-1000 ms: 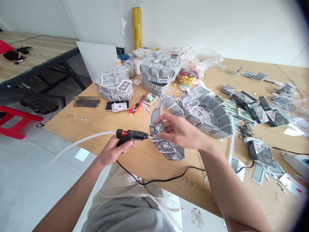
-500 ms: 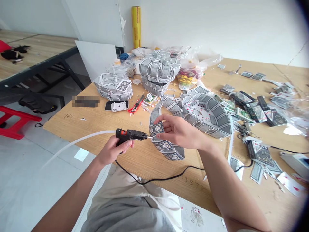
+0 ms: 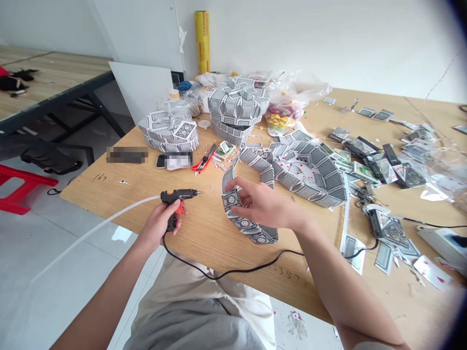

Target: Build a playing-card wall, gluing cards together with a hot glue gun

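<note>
The handle of a glue gun (image 3: pixel 178 195) was wrapped by the left hand (image 3: pixel 160 223), with fingers closed and the thumb laid along the side, an arrangement probably meant to leave the orange trigger within reach; whether it was being squeezed cannot be told. The nozzle was pointed toward a patterned card band (image 3: pixel 245 226) but was kept apart from it, likely so that the tip did not touch the card. By the right hand (image 3: pixel 260 203), the band was held at its left end, thumb and bent forefinger set a little apart across one panel, presumably to keep the curved wall steady on its edge.

The band was stood at the near side of the table (image 3: pixel 134 206), between the hands, where it could be reached by both. From the back of the gun a white glue stick (image 3: pixel 98 227) was left jutting over the table's edge, and the black cord (image 3: pixel 237 273) was looped loosely below, apparently for slack.

Just behind the band a larger card ring (image 3: pixel 310 193) was placed, loose cards lying inside. Beyond it, two card-covered boxes were set back, seemingly out of the way, with a red-handled cutter (image 3: pixel 204 158) in front.
</note>
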`<state>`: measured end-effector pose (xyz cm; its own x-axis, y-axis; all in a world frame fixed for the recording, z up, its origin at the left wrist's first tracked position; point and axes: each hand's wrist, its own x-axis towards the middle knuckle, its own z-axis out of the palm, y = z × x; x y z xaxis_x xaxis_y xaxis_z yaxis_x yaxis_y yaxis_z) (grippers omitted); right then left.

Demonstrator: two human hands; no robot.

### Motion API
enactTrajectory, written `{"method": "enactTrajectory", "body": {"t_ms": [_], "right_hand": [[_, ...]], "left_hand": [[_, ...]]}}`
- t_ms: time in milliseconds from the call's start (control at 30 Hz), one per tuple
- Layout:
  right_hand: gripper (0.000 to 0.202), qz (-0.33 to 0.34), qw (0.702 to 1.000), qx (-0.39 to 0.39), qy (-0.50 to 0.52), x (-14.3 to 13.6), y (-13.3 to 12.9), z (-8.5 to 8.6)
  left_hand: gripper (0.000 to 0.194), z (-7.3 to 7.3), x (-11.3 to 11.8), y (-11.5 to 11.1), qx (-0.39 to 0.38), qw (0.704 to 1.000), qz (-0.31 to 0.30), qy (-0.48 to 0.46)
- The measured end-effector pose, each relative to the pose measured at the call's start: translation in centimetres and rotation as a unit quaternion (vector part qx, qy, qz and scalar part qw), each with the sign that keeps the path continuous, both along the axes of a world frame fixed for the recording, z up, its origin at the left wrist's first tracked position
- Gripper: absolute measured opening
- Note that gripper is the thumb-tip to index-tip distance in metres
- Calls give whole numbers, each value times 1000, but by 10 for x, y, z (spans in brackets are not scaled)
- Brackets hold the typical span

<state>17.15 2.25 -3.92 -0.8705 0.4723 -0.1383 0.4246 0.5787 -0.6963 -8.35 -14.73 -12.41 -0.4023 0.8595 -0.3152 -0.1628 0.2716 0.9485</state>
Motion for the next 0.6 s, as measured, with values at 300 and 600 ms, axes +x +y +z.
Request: {"method": "enactTrajectory", "body": {"t_ms": [300, 600], "right_hand": [[72, -91, 994, 4, -53, -18, -30, -29], [22, -152, 983, 46, -96, -17, -55, -49]], "left_hand": [[61, -6, -18, 4, -83, 996, -13, -22], [70, -19, -22, 8, -81, 995, -61, 22]]}}
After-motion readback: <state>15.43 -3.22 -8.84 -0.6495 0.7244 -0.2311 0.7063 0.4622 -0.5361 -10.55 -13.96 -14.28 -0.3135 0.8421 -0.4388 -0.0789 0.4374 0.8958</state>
